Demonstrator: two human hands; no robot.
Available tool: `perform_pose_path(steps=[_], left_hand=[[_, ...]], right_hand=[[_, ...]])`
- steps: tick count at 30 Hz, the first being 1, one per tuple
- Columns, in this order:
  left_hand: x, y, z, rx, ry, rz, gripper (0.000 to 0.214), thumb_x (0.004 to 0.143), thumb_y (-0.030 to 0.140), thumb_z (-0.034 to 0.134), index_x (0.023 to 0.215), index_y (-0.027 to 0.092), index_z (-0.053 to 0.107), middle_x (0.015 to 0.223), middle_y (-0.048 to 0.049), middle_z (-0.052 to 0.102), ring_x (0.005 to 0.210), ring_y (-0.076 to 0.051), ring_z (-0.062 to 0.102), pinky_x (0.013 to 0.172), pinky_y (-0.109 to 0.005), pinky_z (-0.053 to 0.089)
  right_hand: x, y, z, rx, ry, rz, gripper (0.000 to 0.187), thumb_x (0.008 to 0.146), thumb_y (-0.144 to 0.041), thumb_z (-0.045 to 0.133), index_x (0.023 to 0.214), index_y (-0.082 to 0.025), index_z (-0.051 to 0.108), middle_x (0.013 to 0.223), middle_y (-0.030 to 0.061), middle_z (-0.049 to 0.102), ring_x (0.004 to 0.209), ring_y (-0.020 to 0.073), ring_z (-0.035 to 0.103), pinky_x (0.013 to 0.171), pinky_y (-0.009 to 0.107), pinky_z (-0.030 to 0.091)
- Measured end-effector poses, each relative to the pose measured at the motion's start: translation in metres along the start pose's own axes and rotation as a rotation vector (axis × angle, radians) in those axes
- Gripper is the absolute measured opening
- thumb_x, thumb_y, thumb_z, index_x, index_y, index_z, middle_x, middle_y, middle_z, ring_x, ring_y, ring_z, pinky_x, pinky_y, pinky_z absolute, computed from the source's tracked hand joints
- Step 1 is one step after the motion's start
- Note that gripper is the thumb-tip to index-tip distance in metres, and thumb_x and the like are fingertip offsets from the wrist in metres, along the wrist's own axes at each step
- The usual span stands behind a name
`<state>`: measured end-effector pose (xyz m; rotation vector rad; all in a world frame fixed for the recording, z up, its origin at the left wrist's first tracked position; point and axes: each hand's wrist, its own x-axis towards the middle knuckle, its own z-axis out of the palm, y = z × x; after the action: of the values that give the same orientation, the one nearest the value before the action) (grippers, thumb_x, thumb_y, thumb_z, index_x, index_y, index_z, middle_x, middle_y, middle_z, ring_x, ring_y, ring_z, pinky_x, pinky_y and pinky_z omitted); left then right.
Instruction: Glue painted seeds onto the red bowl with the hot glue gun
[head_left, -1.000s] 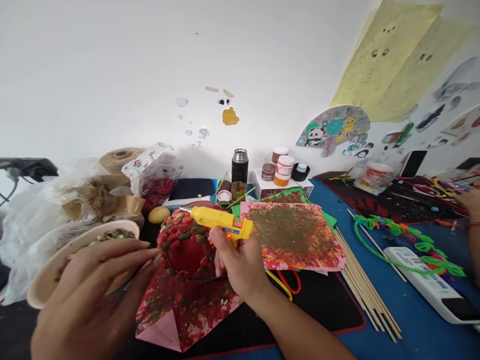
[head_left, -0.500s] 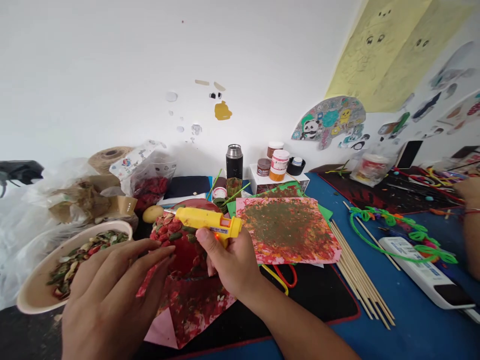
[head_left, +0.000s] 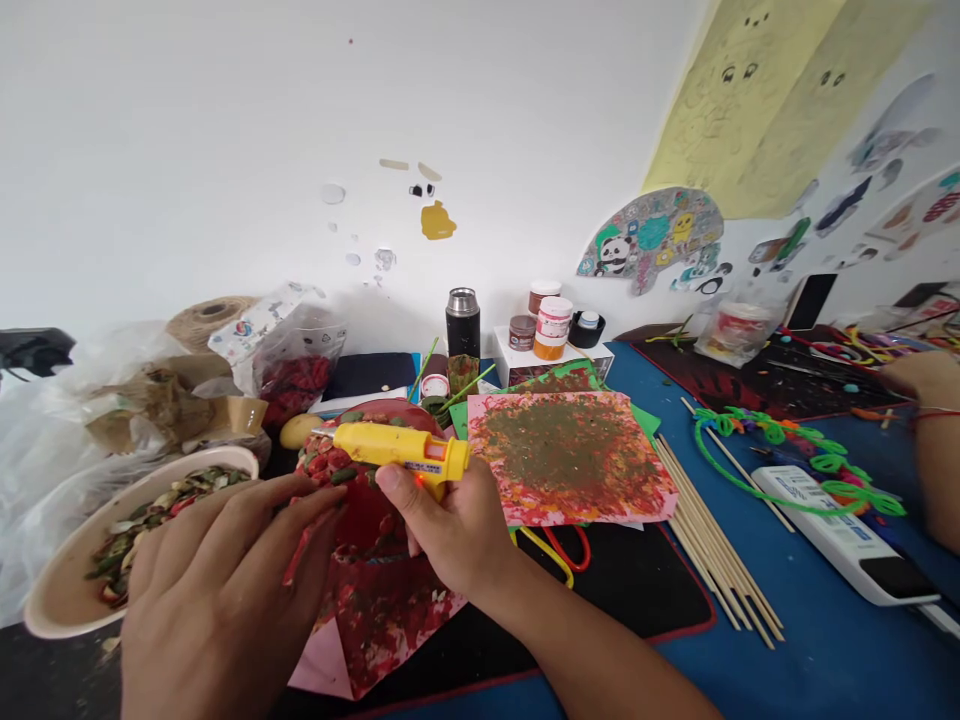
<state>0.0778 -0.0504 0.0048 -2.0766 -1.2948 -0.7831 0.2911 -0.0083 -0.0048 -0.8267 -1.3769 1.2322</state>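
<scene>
My right hand [head_left: 461, 525] is closed round the handle of a yellow hot glue gun [head_left: 390, 445], whose metal nozzle points left and a red light glows on it. Beneath the gun is a red rounded form [head_left: 367, 510], partly covered with red and green dried pieces. My left hand [head_left: 217, 580] reaches over its left side, fingers stretched out and slightly curved, fingertips by the green pieces. Whether those fingertips touch anything is hidden. Under the form lies a paint-smeared pink sheet [head_left: 382, 640].
A bowl [head_left: 45, 600] of dried plant pieces stands left. Right of my hands lie a painted sheet [head_left: 570, 460], wooden sticks [head_left: 716, 540], a white power strip [head_left: 844, 535] and a green pipe-cleaner loop [head_left: 742, 485]. A flask [head_left: 463, 325] stands behind; another person's arm [head_left: 937, 460] is far right.
The glue gun and my right hand have shifted slightly left and down. My left hand has barely moved. The whole view has shifted a little.
</scene>
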Motion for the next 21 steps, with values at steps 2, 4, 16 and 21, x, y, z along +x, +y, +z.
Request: perform_pose_path(steps=[2,4,16,21], left_hand=[[0.002,0.002,0.002,-0.005,0.015,0.013,0.021,0.108,0.029,0.064,0.122,0.033,0.079,0.112,-0.0108,0.089,0.098,-0.039,0.076,0.087,-0.054,0.049],[0.004,0.004,0.005,-0.029,0.032,0.013,0.021,0.108,0.029,0.064,0.121,0.032,0.080,0.110,-0.0099,0.090,0.098,-0.039,0.076,0.088,-0.052,0.048],[0.004,-0.001,0.017,-0.036,0.049,-0.032,0.015,0.111,0.032,0.061,0.113,0.031,0.075,0.108,-0.0066,0.090,0.095,-0.033,0.079,0.088,-0.047,0.051],[0.005,-0.001,0.013,-0.060,0.046,0.010,0.014,0.111,0.034,0.061,0.114,0.032,0.074,0.109,-0.0069,0.089,0.093,-0.033,0.078,0.084,-0.047,0.051]], right_hand=[[-0.001,-0.001,0.000,-0.005,-0.015,0.000,0.048,0.103,-0.069,0.077,0.090,-0.022,0.082,0.051,-0.0050,0.052,0.048,0.0139,0.051,0.042,0.023,0.037],[-0.001,-0.002,0.000,-0.010,-0.020,0.011,0.049,0.103,-0.070,0.076,0.093,-0.023,0.085,0.051,-0.0044,0.052,0.050,0.0153,0.055,0.044,0.024,0.039],[0.001,0.005,0.001,-0.065,-0.018,-0.060,0.046,0.101,-0.063,0.081,0.078,-0.024,0.073,0.053,-0.0063,0.048,0.049,0.0133,0.048,0.044,0.024,0.036],[0.003,0.004,0.001,-0.050,-0.001,-0.141,0.036,0.102,-0.052,0.082,0.082,-0.023,0.076,0.059,-0.0057,0.055,0.052,0.0128,0.052,0.050,0.024,0.042]])
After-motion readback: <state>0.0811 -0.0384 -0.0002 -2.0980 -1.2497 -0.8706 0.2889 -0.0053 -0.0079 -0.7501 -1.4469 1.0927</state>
